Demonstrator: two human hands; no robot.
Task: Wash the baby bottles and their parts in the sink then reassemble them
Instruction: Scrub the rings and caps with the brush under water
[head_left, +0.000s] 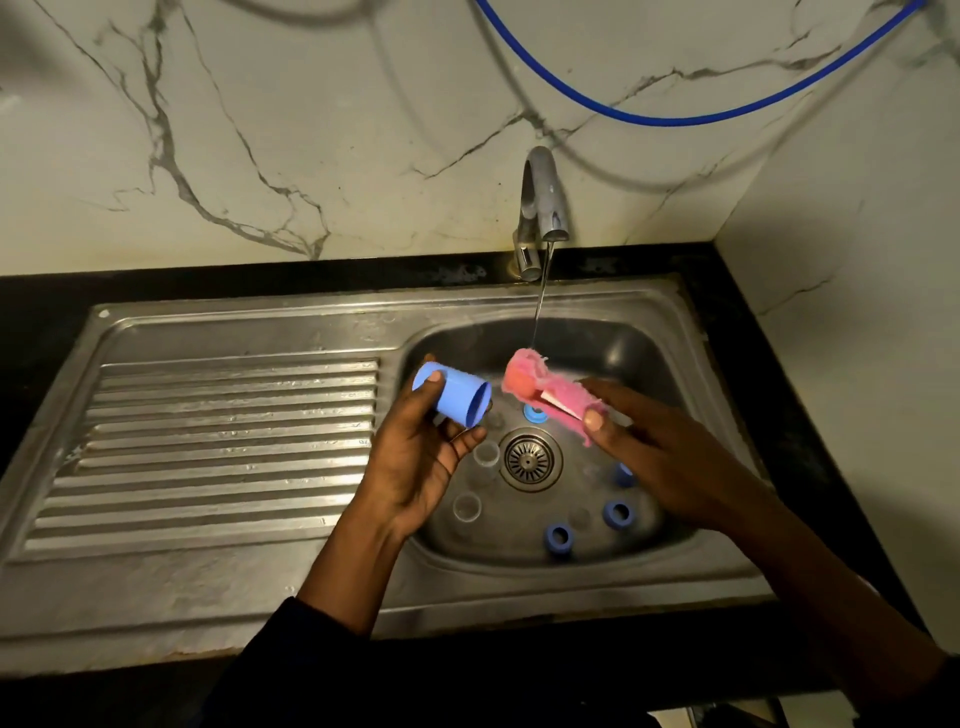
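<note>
**Over the sink (691, 332), a blue cap (457, 400) in one hand, a pink scrubber (545, 389) in the other**

Above the steel basin, we see both hands held up clear of the bottom and each of them full. The left hand (421, 462) lies palm-up, its thumb and fingers curled round the blue cap. The cap is on its side with its open mouth turned toward the right. The right hand (665, 452) pinches the near end of the pink scrubber between thumb and fingers. The scrubber's far end points up and left, under the thin stream of water (540, 306) from the tap (540, 208). A small gap separates the cap's mouth from the scrubber's head; the two do not touch.

Below the hands, four blue rings (558, 535) and two clear parts (466, 506) lie scattered on the basin floor around the drain (530, 460). One ring sits just under the scrubber. The basin's left rim runs just beside the left hand, and the ribbed drainboard (223, 447) stretches well beyond it to the left. On the right, the black table (753, 291) forms a narrow strip between the sink and the corner of the marbled wall (311, 130). A blue hose (675, 117) sags across that wall above the tap.
</note>
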